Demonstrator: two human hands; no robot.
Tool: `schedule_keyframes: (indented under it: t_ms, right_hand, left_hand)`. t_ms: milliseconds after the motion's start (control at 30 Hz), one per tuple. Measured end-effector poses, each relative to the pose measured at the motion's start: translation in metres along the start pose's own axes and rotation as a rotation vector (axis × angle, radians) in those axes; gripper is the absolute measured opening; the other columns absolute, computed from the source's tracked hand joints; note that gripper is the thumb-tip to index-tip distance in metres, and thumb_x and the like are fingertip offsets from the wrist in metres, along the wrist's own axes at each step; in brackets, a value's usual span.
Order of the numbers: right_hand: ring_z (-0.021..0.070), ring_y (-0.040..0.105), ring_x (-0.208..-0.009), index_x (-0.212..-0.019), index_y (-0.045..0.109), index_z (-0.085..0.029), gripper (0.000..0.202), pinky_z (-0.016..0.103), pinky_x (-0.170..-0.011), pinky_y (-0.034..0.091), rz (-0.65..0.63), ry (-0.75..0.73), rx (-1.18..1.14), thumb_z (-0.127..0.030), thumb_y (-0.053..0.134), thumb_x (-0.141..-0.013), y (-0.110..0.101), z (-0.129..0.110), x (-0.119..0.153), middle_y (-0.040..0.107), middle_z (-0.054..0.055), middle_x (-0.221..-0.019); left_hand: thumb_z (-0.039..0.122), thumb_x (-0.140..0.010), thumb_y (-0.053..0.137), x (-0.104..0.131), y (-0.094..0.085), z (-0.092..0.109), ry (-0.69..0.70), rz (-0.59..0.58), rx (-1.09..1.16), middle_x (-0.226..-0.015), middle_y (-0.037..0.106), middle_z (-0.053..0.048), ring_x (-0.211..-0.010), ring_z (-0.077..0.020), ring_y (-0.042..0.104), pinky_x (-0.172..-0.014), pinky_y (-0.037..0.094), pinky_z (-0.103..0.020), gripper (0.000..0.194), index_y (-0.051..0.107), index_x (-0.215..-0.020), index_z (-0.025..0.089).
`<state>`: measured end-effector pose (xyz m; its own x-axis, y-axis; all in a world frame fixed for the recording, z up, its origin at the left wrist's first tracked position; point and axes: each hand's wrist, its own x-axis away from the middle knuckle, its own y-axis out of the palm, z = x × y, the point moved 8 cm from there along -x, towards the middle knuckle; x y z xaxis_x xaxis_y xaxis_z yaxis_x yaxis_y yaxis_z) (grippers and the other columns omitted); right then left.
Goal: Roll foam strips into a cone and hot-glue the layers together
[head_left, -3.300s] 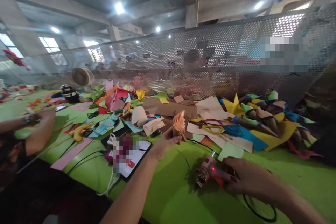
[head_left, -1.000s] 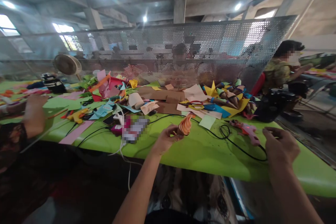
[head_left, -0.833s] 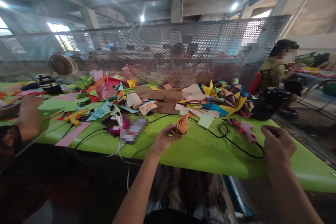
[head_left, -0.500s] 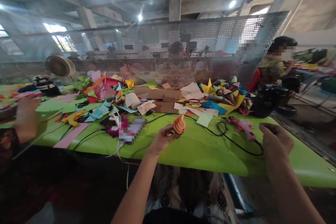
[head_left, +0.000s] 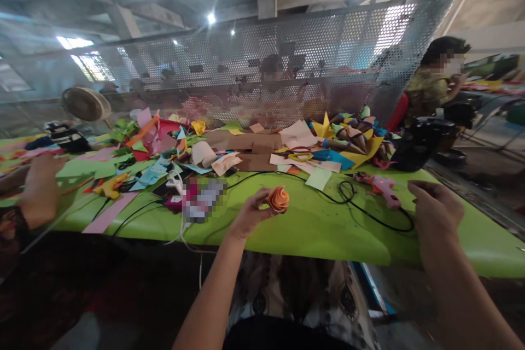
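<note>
An orange spiralled paper piece [head_left: 278, 199] is pinched in the fingers of my left hand [head_left: 255, 213], above the green table [head_left: 311, 235]. My right hand [head_left: 438, 210] hovers over the right part of the table with its fingers curled together; whether something small or thin is between them I cannot make out. Just left of that hand lies a pink glue gun [head_left: 384, 190] with a small red light and a black cord. Behind my left hand are brown sheets [head_left: 256, 162] and a pale green square [head_left: 319, 179].
Scraps of coloured paper [head_left: 158, 134] and paper cones [head_left: 355, 139] lie along a perforated metal screen [head_left: 229, 76]. A power strip [head_left: 178, 202] and a yellow glue gun [head_left: 110, 186] sit left. Another person's arm [head_left: 41, 191] rests far left; a person [head_left: 430, 79] sits behind right.
The orange paper piece has tipped, so its pointed top now faces more toward the camera. The whole view has shifted slightly. My right hand stays beside the pink glue gun.
</note>
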<state>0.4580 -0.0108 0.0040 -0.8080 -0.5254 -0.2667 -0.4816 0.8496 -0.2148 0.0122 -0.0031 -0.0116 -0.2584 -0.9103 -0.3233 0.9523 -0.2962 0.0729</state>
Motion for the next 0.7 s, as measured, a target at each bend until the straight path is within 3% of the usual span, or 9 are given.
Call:
schedule_keyframes:
  t_ms: [300, 533, 700]
  right_hand:
    - [0.0146, 0.046, -0.060, -0.097, 0.076, -0.010, 0.042, 0.030, -0.056, 0.035, -0.022, 0.083, -0.029, -0.033, 0.069, -0.063, -0.002, -0.006, 0.007, 0.058, 0.002, -0.070]
    - [0.0161, 0.045, -0.062, -0.098, 0.075, -0.013, 0.040, 0.030, -0.051, 0.030, -0.058, 0.147, -0.037, -0.036, 0.067, -0.066, -0.004, -0.001, 0.011, 0.064, 0.008, -0.081]
    - [0.0151, 0.043, -0.058, -0.095, 0.074, -0.014, 0.040, 0.030, -0.050, 0.029, -0.055, 0.196, -0.054, -0.037, 0.068, -0.062, -0.003, 0.005, 0.008, 0.058, 0.004, -0.072]
  left_hand:
    - [0.034, -0.065, 0.089, 0.000, 0.000, 0.003, -0.026, 0.022, 0.015, -0.112, 0.070, -0.008, -0.110, -0.0263, 0.063, -0.101, 0.046, -0.040, 0.048, 0.076, -0.110, 0.024]
    - [0.034, -0.063, 0.090, 0.000, 0.000, 0.006, -0.038, 0.052, 0.018, -0.112, 0.071, -0.008, -0.109, -0.0259, 0.063, -0.097, 0.047, -0.037, 0.051, 0.076, -0.110, 0.023]
    - [0.038, -0.064, 0.088, 0.000, 0.000, 0.002, -0.120, 0.089, 0.047, -0.097, 0.075, -0.008, -0.092, -0.0215, 0.065, -0.089, 0.047, -0.036, 0.042, 0.077, -0.099, 0.017]
